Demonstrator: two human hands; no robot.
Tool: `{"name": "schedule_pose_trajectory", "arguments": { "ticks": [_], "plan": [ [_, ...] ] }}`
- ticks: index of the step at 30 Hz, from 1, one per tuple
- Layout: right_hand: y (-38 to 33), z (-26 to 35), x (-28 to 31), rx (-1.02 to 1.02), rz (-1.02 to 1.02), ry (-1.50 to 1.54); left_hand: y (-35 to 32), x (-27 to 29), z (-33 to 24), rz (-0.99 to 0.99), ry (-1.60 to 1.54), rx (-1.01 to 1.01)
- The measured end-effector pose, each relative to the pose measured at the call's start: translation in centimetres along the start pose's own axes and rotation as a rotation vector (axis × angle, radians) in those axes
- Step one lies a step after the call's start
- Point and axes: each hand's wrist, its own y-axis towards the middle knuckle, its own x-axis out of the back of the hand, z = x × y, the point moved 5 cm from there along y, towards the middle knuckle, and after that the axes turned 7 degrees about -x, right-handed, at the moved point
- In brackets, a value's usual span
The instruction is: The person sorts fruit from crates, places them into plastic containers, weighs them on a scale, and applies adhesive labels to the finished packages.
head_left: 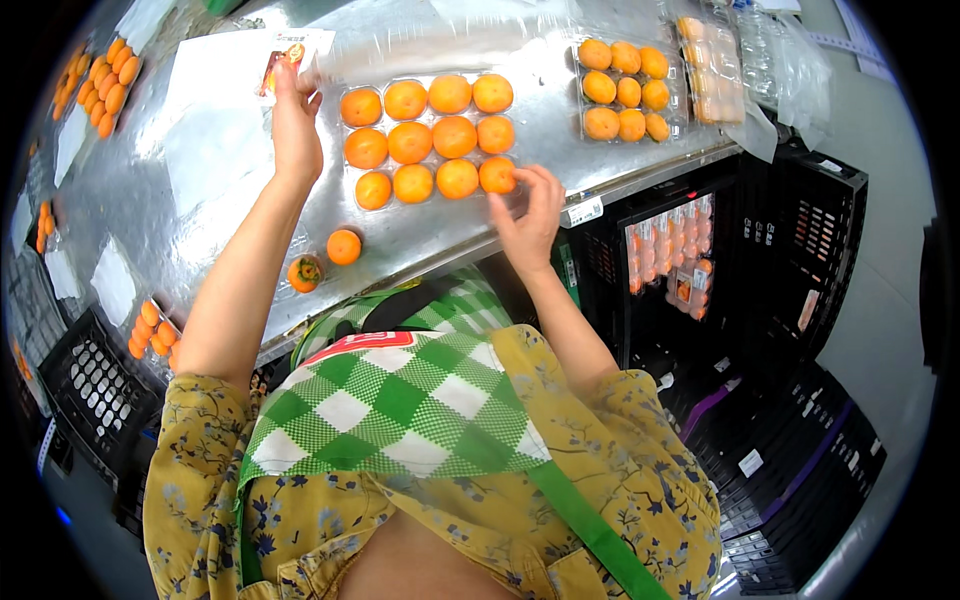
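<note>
A clear plastic tray holds rows of orange persimmons on the metal table in front of me. My left hand reaches up left of the tray, its fingers bunched at a small printed label on white sheets. At the tray's near right corner is my right hand, thumb and fingers apart, fingertips against the corner persimmon. Two loose persimmons lie nearer to me: one plain orange side up, the other showing its green calyx.
Another filled fruit tray stands at the right, beside stacked packs and clear plastic packaging. Black crates with packed fruit stand below the table edge at right. More fruit trays and a black crate are at left.
</note>
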Motion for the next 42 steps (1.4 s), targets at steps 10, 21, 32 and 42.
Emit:
{"name": "schedule_pose_trajectory", "arguments": {
  "ticks": [10, 21, 32, 42],
  "plan": [
    [4.1, -5.7, -0.3, -0.666, 0.301, 0.697, -6.8, 1.4, 0.4, 0.413, 0.864, -0.447],
    [6.2, -5.8, -1.5, -0.762, 0.799, 0.340, -7.3, 4.9, 4.8, 0.276, 0.333, 0.300],
    [7.6, -7.0, -3.5, -0.497, 0.735, 0.207, -5.9, 4.5, 5.7, 0.405, 0.474, 0.421],
    [6.0, -4.5, 0.0, -0.434, 0.417, 0.001, -6.6, 4.6, 4.1, 0.375, 0.457, 0.464]
  ]
}}
